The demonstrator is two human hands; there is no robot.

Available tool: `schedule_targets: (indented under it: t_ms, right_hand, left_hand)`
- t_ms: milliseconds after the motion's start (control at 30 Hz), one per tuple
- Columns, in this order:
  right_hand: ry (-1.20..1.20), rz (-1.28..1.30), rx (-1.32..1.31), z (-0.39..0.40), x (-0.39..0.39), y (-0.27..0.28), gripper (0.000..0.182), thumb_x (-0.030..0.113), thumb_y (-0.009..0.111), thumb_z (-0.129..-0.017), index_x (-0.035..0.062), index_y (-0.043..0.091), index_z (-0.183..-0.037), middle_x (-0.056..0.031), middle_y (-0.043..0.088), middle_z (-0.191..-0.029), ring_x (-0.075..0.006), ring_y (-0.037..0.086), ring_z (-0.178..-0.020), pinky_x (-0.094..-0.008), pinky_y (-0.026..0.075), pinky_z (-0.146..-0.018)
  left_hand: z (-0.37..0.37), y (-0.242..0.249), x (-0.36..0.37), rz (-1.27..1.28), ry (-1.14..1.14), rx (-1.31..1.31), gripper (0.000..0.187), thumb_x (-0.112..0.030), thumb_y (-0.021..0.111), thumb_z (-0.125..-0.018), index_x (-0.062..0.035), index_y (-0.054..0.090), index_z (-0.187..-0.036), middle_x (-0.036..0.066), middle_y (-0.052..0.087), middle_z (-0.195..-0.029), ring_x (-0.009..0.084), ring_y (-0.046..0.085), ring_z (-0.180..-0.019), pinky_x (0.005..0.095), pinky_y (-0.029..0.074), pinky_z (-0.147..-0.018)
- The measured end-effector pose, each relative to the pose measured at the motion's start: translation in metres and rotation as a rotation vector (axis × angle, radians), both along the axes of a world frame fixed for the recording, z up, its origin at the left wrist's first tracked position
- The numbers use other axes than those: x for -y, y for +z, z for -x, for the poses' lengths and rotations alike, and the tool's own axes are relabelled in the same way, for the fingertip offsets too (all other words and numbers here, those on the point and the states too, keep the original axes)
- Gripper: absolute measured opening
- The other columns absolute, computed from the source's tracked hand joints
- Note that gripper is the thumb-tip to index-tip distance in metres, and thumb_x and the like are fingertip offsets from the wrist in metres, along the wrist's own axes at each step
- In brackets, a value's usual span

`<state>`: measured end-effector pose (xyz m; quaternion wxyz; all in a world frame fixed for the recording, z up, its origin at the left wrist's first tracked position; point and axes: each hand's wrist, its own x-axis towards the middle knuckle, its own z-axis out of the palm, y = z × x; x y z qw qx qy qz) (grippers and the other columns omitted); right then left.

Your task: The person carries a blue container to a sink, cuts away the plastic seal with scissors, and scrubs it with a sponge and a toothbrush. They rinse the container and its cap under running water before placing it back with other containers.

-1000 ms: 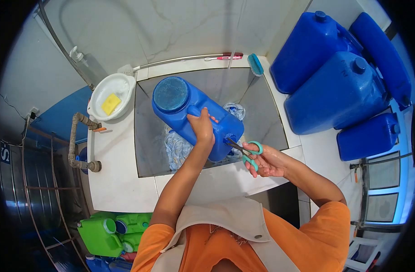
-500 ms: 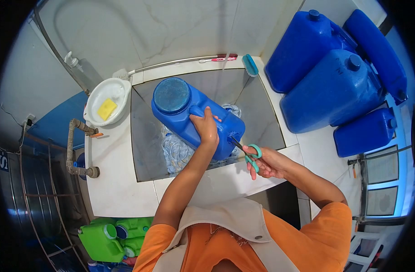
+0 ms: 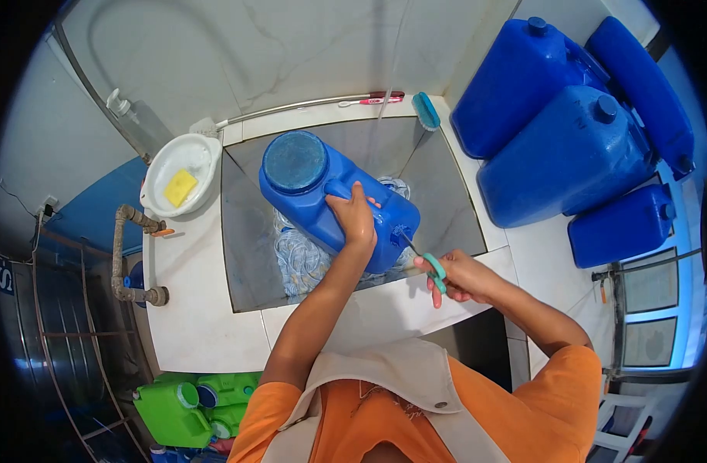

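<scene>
Bare right hand [image 3: 463, 278]: fingers curled on the handle of teal-handled metal scissors [image 3: 437, 272], blades aimed up-left, meeting a rough patch [image 3: 401, 233] on the near-right end of a large blue plastic jug [image 3: 316, 208]; depth of tips cannot be told

Change: the 2 finger loops, spread 0.5 s ago, now overlap nearly edge-on; judged a turn of the scissors, the patch still being worked

Bare left hand [image 3: 356, 218]: fingers wrapped round the jug's handle, steadying it

Jug: over a grey rectangular sink [image 3: 249, 266]; long axis slanting from near right to far left, round blue lid [image 3: 295, 160] at the far-left end, facing up

Beneath: blue-and-white stringy fabric [image 3: 301, 262]

Beyond, left: round white plastic basin [image 3: 205, 185], yellow rectangular sponge [image 3: 180, 187] inside

Right: 4 blue plastic jerrycans [image 3: 554, 166]

Far rim: teal bristled brush [image 3: 426, 112]
</scene>
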<state>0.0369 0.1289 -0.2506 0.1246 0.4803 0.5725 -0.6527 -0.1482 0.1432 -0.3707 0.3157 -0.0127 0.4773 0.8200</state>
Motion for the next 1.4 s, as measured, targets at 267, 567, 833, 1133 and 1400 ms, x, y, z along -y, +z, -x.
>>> schedule_targets:
  t_ms: [267,567,833,1133,1400]
  right_hand:
    - [-0.079,0.093,-0.009,-0.002,-0.006,0.007,0.061,0.061,0.063,-0.076,0.0001,0.057,-0.07,-0.016,0.058,-0.053,-0.0069,0.03,-0.029,-0.0209,0.021,-0.03]
    - [-0.104,0.153,-0.024,-0.002,-0.007,0.004,0.062,0.062,0.064,-0.075,0.0007,0.058,-0.071,-0.0161,0.058,-0.054,-0.0062,0.031,-0.031,-0.0204,0.021,-0.03]
    - [-0.052,-0.003,0.008,-0.001,0.002,0.0,0.06,0.058,0.062,-0.079,-0.0003,0.058,-0.066,-0.015,0.058,-0.052,-0.0063,0.031,-0.029,-0.0215,0.021,-0.028]
    - [0.06,-0.157,0.09,-0.006,0.005,-0.009,0.058,0.058,0.061,-0.078,0.0022,0.057,-0.063,-0.0107,0.055,-0.046,-0.0088,0.034,-0.029,-0.0239,0.026,-0.029]
    - [0.046,-0.227,0.037,-0.015,0.015,-0.034,0.057,0.056,0.062,-0.079,0.0049,0.057,-0.054,-0.0043,0.05,-0.043,-0.0086,0.037,-0.033,-0.0247,0.027,-0.034]
  left_hand:
    - [-0.001,0.0,-0.003,-0.009,-0.002,-0.022,0.032,-0.005,0.055,-0.087,0.0008,0.029,-0.105,0.014,0.049,-0.086,0.017,0.053,-0.056,0.0321,0.048,-0.044]
    - [0.0,-0.002,-0.007,-0.007,0.032,-0.038,0.029,-0.005,0.054,-0.087,0.0012,0.031,-0.104,0.015,0.048,-0.089,0.0164,0.054,-0.058,0.0309,0.049,-0.046]
    - [-0.007,0.004,-0.005,-0.007,0.017,-0.051,0.03,-0.006,0.054,-0.088,0.0003,0.029,-0.103,0.013,0.047,-0.086,0.016,0.054,-0.059,0.0309,0.05,-0.049]
    - [-0.019,0.002,-0.005,0.023,-0.023,-0.039,0.03,-0.007,0.054,-0.089,0.0001,0.03,-0.105,0.014,0.047,-0.088,0.0163,0.053,-0.059,0.0306,0.049,-0.049]
    - [-0.018,-0.002,0.005,-0.034,-0.023,-0.012,0.03,-0.007,0.054,-0.089,-0.0005,0.03,-0.106,0.014,0.047,-0.09,0.0165,0.053,-0.058,0.0308,0.049,-0.047]
